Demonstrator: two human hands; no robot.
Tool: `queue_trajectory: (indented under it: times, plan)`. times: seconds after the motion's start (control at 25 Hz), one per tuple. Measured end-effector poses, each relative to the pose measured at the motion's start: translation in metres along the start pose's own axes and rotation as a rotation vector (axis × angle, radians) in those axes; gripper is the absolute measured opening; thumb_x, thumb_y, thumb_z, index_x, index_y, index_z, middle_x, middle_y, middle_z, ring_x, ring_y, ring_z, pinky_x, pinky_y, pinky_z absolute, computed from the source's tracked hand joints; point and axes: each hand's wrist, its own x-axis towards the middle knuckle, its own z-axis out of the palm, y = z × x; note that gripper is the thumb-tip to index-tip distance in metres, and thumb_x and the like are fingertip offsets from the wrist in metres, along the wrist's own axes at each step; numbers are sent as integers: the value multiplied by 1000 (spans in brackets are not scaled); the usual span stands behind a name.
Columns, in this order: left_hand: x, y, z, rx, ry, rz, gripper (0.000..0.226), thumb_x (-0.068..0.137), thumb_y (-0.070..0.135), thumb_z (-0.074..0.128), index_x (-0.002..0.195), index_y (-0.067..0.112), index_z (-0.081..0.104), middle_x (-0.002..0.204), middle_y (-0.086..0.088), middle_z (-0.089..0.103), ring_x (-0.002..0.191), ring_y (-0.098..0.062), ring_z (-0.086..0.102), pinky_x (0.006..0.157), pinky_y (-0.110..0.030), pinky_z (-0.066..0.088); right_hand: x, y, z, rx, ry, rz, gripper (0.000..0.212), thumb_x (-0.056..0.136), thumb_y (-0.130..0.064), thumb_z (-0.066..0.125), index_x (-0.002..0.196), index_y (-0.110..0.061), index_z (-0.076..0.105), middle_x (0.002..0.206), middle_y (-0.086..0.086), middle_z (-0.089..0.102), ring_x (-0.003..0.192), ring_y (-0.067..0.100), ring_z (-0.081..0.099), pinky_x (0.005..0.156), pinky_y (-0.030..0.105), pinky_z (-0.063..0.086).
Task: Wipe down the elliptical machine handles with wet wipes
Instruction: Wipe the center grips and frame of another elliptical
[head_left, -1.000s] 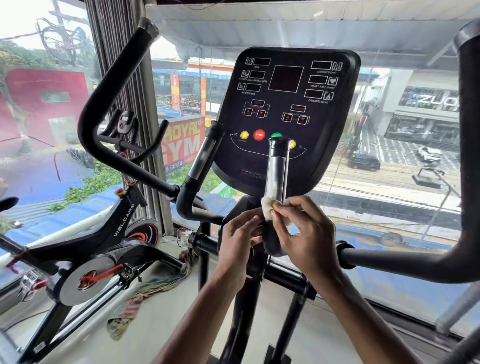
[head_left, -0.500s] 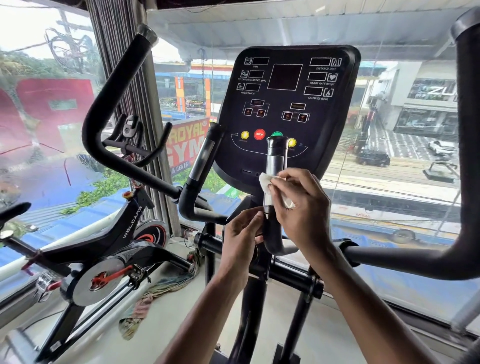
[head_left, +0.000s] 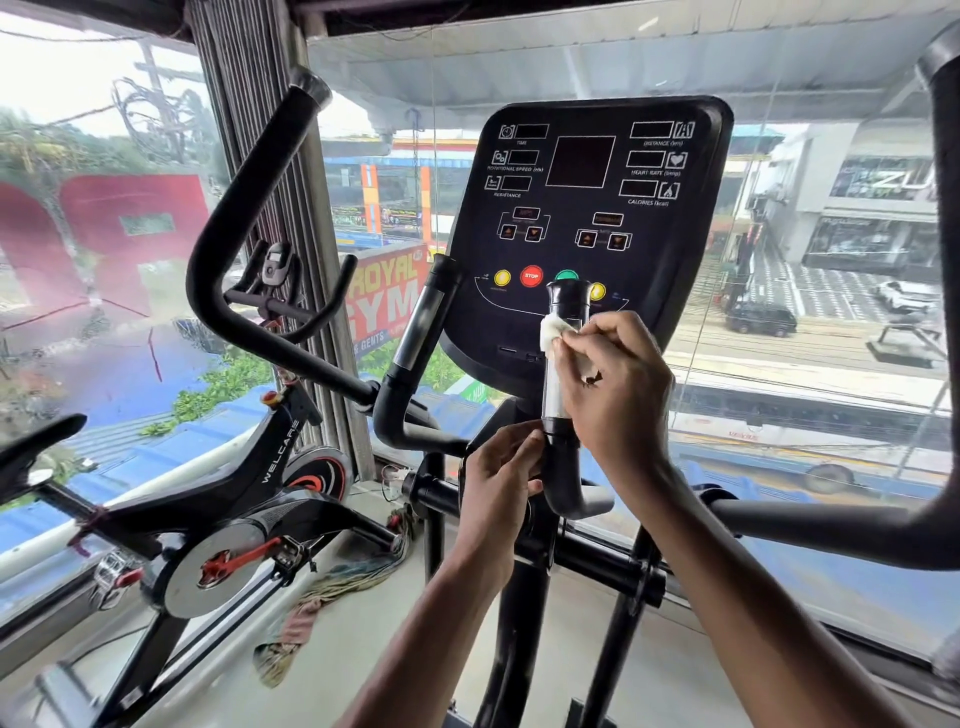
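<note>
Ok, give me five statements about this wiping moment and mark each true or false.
1. The right hand presses the wipe against the silver section of the inner handle. True.
2. The wipe sits at the bottom of that silver section. False: it is near the top, just under the black cap.
3. The left hand holds a second wipe. False: it grips the inner handle below the silver.
4. The STOP button is red. True.
5. The spin bike stands on the right. False: it is on the left.
</note>
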Motion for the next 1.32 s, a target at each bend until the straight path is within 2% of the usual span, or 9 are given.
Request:
queue_trajectory:
  times: [0.2, 0.4, 0.6, 0.76, 0.92, 1.04, 1.12, 1.2, 1.32]
  plan:
    - [0, 1, -2, 0, -2, -7, 19, 103, 21, 59, 113, 18, 76, 106, -5, 79, 109, -24, 73, 103, -49, 52, 12, 8, -3, 29, -85, -59, 11, 92, -14, 75, 91, -4, 80, 94, 7, 64, 82, 23, 65, 78, 28, 54]
    - [0, 1, -2, -1, -6, -14, 19, 104, 21, 59, 112, 19, 76, 106, -4, 79, 108, -22, 73, 100, -44, 53, 4, 9, -13, 27, -137, -93, 12, 93, -14, 75, 95, -4, 81, 94, 6, 66, 81, 22, 65, 77, 28, 54]
    - [0, 2, -2, -13, -8, -17, 18, 103, 21, 60, 110, 19, 76, 104, -4, 79, 107, -22, 73, 95, -40, 53, 26, 8, 0, -56, -70, -50, 17, 97, -18, 70, 102, -5, 81, 98, 6, 67, 86, 26, 65, 76, 32, 55]
    - [0, 2, -2, -20, -12, -10, 17, 103, 20, 61, 110, 18, 76, 104, -6, 79, 104, -22, 74, 96, -41, 54, 32, 2, 3, -165, -123, -143, 11, 94, -14, 73, 91, -5, 80, 98, 6, 66, 87, 27, 59, 77, 24, 46]
    - [1, 1, -3, -18, -8, 0, 18, 103, 19, 60, 112, 17, 76, 104, -7, 79, 101, -22, 74, 97, -43, 54, 43, -3, 3, -179, -110, -114, 11, 92, -12, 74, 84, -6, 78, 94, 5, 64, 84, 28, 57, 70, 28, 48]
    - [1, 0, -3, -18, -10, -11, 18, 103, 19, 60, 112, 16, 75, 105, -7, 79, 103, -24, 74, 100, -46, 53, 47, -4, 1, -176, -183, -178, 10, 88, -4, 74, 78, -7, 76, 93, 4, 64, 87, 26, 58, 70, 25, 46]
    - [2, 0, -3, -8, -6, -11, 18, 103, 20, 61, 111, 18, 76, 104, -5, 79, 105, -24, 74, 102, -48, 52, 61, 5, -6, -113, -129, -131, 9, 91, -8, 70, 88, -6, 79, 96, 5, 66, 89, 26, 62, 76, 22, 44]
    - [3, 0, -3, -2, -8, -14, 17, 102, 22, 61, 111, 19, 76, 105, -4, 79, 108, -24, 73, 104, -49, 52, 77, 15, -9, -62, -102, -35, 16, 93, -15, 66, 96, -7, 80, 99, 7, 70, 88, 24, 67, 77, 30, 53]
    - [2, 0, -3, -3, -10, -19, 17, 102, 22, 62, 111, 18, 76, 105, -5, 79, 108, -23, 73, 104, -48, 52, 91, 20, -3, -46, -302, 119, 21, 95, -22, 64, 93, -12, 83, 89, 8, 77, 81, 23, 71, 74, 30, 55]
